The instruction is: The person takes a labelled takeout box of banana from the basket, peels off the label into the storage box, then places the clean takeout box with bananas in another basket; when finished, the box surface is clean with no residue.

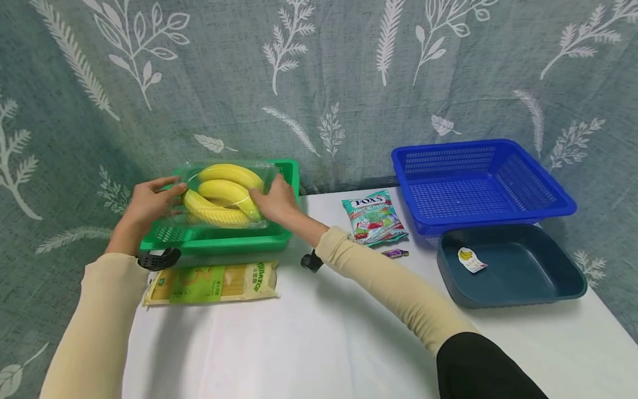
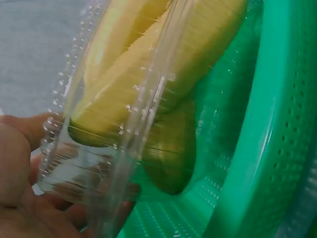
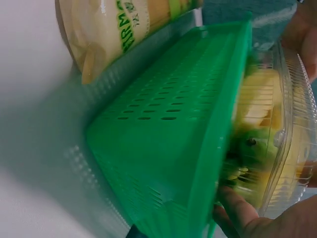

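Note:
Both hands hold a clear plastic box (image 1: 224, 218) of yellow bananas (image 1: 230, 176) over the green basket (image 1: 214, 244). At the box's left end is my left hand (image 1: 149, 204), thumb on one side and fingers beneath, as the left wrist view shows. My right hand (image 1: 279, 200) grips the opposite end, its fingers between the box and the basket rim in the right wrist view. The box sits tilted, partly within the basket's outline. Whether its underside touches the basket floor is hidden in the head view.
In front of the basket lies a yellow pasta packet (image 1: 214, 282). Right of it are a Fox's candy bag (image 1: 375, 217) and a small purple wrapped sweet (image 1: 395, 253). A blue basket (image 1: 478, 219) stands behind a dark teal tray (image 1: 528, 266) holding a banana label (image 1: 471, 260).

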Available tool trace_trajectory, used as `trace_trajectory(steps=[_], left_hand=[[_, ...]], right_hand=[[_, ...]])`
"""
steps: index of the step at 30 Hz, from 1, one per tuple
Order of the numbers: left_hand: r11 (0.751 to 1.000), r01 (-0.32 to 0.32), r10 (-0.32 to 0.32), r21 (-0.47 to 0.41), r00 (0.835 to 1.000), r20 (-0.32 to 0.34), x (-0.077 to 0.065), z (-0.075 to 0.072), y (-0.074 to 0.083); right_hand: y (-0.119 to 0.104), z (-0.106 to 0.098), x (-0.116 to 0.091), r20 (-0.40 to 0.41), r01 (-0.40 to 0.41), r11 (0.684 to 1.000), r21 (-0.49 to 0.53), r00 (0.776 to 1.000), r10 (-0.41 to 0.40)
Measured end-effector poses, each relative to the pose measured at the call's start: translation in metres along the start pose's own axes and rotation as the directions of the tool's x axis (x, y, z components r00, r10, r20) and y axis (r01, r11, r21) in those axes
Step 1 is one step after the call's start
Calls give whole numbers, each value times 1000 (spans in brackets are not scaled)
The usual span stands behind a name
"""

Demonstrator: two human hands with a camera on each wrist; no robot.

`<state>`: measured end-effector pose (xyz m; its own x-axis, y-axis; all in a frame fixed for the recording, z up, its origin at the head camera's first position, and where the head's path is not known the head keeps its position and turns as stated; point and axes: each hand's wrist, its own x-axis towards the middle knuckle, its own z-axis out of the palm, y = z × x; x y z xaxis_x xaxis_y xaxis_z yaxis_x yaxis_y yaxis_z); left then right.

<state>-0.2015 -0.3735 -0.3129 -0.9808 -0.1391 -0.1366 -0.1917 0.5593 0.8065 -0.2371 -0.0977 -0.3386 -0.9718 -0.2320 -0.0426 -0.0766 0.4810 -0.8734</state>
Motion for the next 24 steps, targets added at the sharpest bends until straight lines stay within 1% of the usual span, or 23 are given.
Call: trace_trajectory(steps=[2,7,11,14,19,24], left_hand=[[1000,8,-8,18,1000,9,4,1,-2],[998,64,-65,27,996,54,12,4,-5],[994,101,-103,40,991,79,17,7,-10],[992,109,-116,69,988,104,21,11,-13],[986,125,-142,111,976,163,25,17,-16],[981,164,-182,101,961,207,28,22,-20]], right_hand=[[1,2,2,1,-7,1000,-6,1000,7],[4,8,9,9,-32,999,-18,999,32],[6,14,16,15,-45,997,-55,999,46],[8,20,22,38,-56,994,-92,997,60],[12,28,29,62,-84,985,-152,994,95],[15,33,36,110,-123,979,-160,984,142]])
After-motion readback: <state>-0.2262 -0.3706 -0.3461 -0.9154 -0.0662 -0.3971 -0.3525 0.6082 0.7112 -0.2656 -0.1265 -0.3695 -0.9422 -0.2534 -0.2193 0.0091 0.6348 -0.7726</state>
